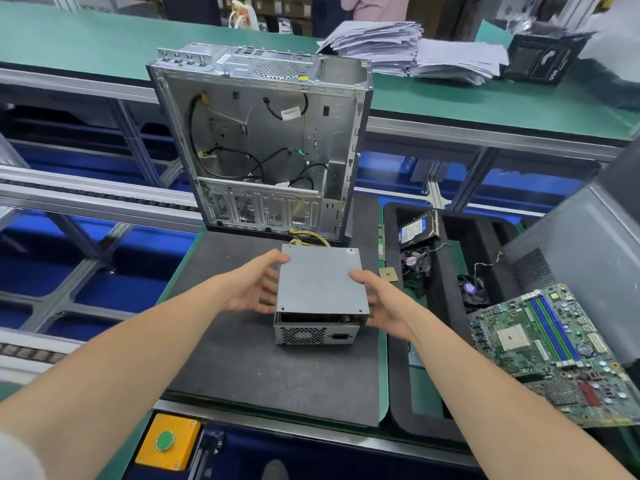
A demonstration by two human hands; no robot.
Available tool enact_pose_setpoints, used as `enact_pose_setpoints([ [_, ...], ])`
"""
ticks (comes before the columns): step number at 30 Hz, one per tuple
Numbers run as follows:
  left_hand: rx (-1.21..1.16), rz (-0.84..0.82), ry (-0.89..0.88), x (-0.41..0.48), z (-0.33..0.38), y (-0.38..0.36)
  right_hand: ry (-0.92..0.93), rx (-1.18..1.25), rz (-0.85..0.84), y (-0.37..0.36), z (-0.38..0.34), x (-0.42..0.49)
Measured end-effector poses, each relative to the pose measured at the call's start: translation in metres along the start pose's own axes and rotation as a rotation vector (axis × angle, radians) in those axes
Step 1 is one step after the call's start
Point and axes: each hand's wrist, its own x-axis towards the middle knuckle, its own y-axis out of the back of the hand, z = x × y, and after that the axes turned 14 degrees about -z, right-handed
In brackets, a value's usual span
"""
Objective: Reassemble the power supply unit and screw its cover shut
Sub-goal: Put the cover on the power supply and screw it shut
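A grey metal power supply unit (317,336) sits on the dark mat (242,368), its vented face and power socket toward me. Its flat grey cover (320,282) lies on top, raised at the near edge so a gap shows the inside. My left hand (254,287) grips the cover's left side, thumb on the far left corner. My right hand (379,301) grips its right side, thumb on top. Yellow and black wires (308,236) trail from the unit's far end.
An empty computer case (263,140) stands upright just behind the unit. A black foam tray (446,306) on the right holds a hard drive (417,230), fans and a chip. A motherboard (554,351) leans at far right. A yellow button box (168,441) sits near me.
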Motion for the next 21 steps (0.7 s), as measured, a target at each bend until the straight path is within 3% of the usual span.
enact_pose_setpoints([
  [21,-0.009,0.050,0.032,0.013,-0.018,0.003,-0.046,-0.094,0.075,0.003,0.002,0.003],
])
